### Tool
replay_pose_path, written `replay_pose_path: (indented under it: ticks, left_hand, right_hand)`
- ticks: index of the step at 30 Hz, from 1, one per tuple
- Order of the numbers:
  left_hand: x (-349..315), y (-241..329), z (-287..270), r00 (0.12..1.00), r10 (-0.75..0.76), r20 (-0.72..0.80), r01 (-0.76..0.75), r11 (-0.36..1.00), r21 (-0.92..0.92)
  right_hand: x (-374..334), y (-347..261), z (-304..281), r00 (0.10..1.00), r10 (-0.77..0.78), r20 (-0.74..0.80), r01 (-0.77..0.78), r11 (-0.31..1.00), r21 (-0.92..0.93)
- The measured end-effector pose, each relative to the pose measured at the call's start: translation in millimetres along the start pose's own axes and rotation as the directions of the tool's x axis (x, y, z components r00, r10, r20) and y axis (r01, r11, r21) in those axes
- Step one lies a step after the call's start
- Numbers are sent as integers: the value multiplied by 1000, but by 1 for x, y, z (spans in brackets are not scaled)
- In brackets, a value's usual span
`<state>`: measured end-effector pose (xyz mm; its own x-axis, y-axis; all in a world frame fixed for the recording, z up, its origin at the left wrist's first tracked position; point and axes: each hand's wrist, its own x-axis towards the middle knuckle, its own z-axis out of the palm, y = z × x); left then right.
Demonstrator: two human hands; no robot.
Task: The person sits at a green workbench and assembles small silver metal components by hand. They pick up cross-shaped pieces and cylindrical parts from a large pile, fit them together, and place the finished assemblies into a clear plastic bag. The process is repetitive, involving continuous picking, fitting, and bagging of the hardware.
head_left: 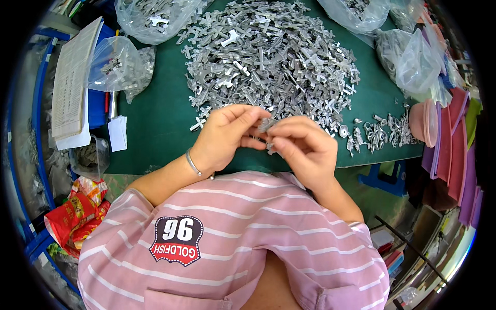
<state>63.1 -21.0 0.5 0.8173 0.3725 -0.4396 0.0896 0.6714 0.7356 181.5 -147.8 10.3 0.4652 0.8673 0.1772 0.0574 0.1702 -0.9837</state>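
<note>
A large heap of small silver-grey metal castings [274, 57], many of them cross-shaped, covers the middle of the green table [160, 98]. At the heap's near edge, my left hand [222, 135] and my right hand [308, 150] meet with bent fingers. Both pinch a small grey metal piece [266, 124] between them; its exact shape is partly hidden by the fingertips. Another bit of grey metal shows just below it, by my right thumb, and I cannot tell whether it belongs to the same piece. A silver bangle [193, 162] circles my left wrist.
Small metal rings and pendants [376, 135] lie at the table's right front. Clear plastic bags of metal parts [155, 20] line the far edge. Papers [72, 82] lean over a blue bin at left, above a clear tub [90, 157]. Coloured cloths [454, 139] hang at right.
</note>
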Motion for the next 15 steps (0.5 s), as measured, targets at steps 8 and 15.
replay_pose_path:
  ticks: [8,15]
  left_hand:
    - [-14,16,-8,996,-90,-25,87,990,-112]
    - [-14,11,-9,998,-11,-55,12,1000,1]
  right_hand:
    - [16,17,-11,971,-179,161,240,686,-687]
    - [11,32,-10,965,-229,132,254,664,-704]
